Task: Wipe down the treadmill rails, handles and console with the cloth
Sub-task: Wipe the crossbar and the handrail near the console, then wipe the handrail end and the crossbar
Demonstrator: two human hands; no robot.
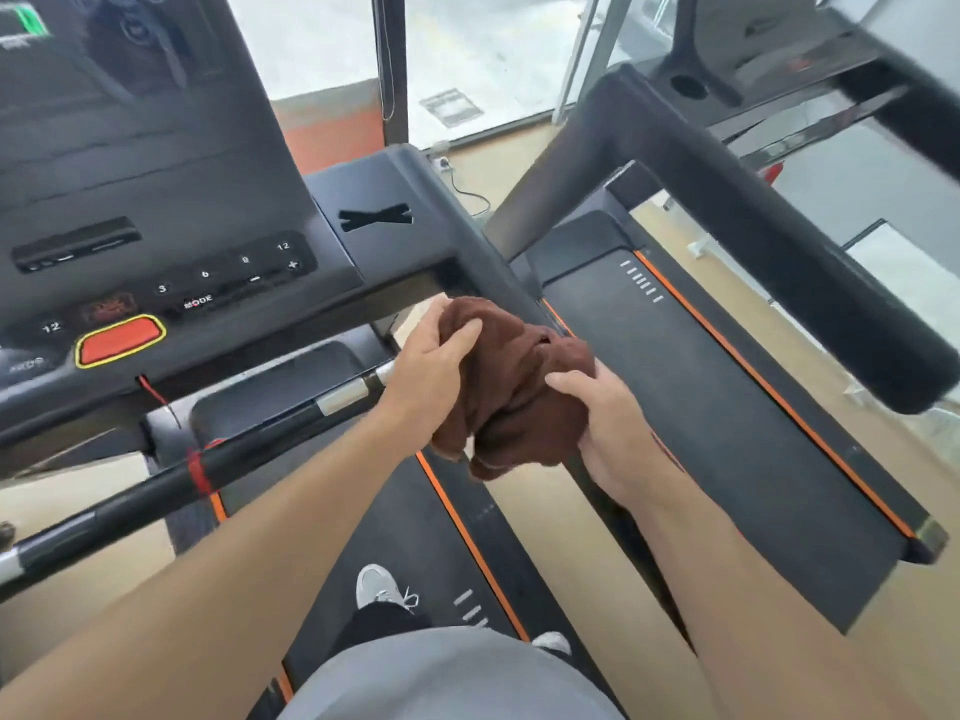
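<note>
A brown cloth (511, 392) is bunched over the right side rail (493, 267) of the treadmill I stand on. My left hand (431, 371) holds the cloth's left side, fingers wrapped over the top. My right hand (610, 423) grips its right side, thumb on top. The rail under the cloth is hidden. The black console (156, 210) with number buttons and a red stop button (120, 340) fills the upper left. A black front handlebar (218, 459) with silver sensor bands runs across below the console.
A second treadmill stands close on the right, its thick black handrail (810, 283) reaching toward me and its belt (727, 433) edged in orange. A red safety cord (197, 472) wraps the handlebar. My shoes (382, 587) are on the belt below. Tan floor shows between the machines.
</note>
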